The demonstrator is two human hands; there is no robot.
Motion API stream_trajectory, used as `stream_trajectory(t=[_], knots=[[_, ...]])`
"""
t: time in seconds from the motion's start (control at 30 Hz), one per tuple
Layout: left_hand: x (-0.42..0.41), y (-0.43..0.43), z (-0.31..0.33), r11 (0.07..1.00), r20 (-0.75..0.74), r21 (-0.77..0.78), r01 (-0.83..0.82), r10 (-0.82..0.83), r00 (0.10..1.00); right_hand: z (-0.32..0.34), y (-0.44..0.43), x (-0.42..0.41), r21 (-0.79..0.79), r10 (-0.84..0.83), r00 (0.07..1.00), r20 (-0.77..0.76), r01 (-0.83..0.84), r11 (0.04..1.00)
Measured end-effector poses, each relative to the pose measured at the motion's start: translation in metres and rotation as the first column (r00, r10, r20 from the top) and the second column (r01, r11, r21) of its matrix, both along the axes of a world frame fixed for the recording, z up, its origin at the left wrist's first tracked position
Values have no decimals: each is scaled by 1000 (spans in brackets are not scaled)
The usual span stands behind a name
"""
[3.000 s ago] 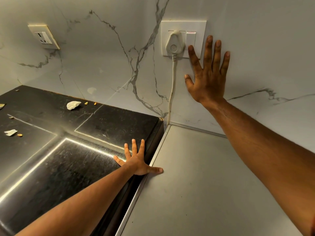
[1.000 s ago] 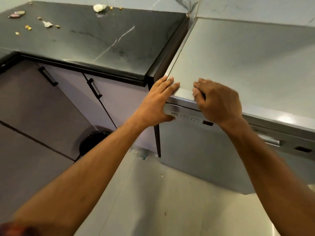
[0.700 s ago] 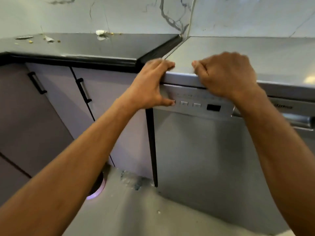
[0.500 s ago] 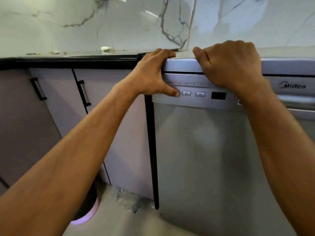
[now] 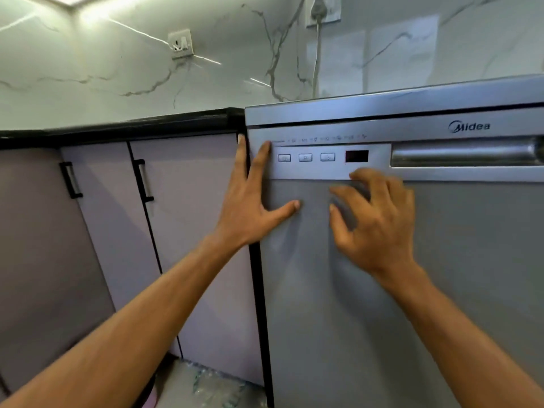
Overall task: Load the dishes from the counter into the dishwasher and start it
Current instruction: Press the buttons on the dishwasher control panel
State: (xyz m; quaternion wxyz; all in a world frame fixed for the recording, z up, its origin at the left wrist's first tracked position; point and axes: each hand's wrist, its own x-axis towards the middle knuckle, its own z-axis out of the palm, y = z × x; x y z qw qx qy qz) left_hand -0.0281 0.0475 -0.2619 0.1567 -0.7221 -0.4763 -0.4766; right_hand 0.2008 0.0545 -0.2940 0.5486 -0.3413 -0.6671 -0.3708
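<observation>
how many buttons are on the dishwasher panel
3, in a row: left button, middle button, right button beside the dark display. The left hand covers the panel at its left edge, so one more may be hidden.

Dishwasher icons [image 5: 323, 139] — tiny, illegible blur

The black counter [image 5: 141, 125] is being viewed edge-on. Only its front lip is showing, so whatever is lying on top is being hidden. It is being carried by pale cabinets [image 5: 188, 231] and is butting against the dishwasher [image 5: 382, 290], whose grey top [image 5: 382, 107] is likewise being seen only as a thin band. Below, a strip of floor [image 5: 173, 375] is being shown at the cabinets' foot, where a speckled, mottled patch [image 5: 215, 390] is lying just beside the dishwasher.
</observation>
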Motion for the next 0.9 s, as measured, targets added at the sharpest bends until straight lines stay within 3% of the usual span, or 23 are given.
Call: stream_trajectory(t=[0.1,0.27,0.5,0.9], knots=[[7,4,-21,992,58,-125,13,-6,998,-16,13,5,35,-66,998,21,65,997],[14,9,-36,996,112,-50,75,-69,991,-20,24,2,105,-116,993,-5,116,988],[16,6,-24,993,-49,-57,-108,105,993,-23,28,3,119,-124,992,-22,126,985],[17,-1,-19,992,-27,-81,-99,97,995,-22,26,3,106,-56,998,-35,60,993]])
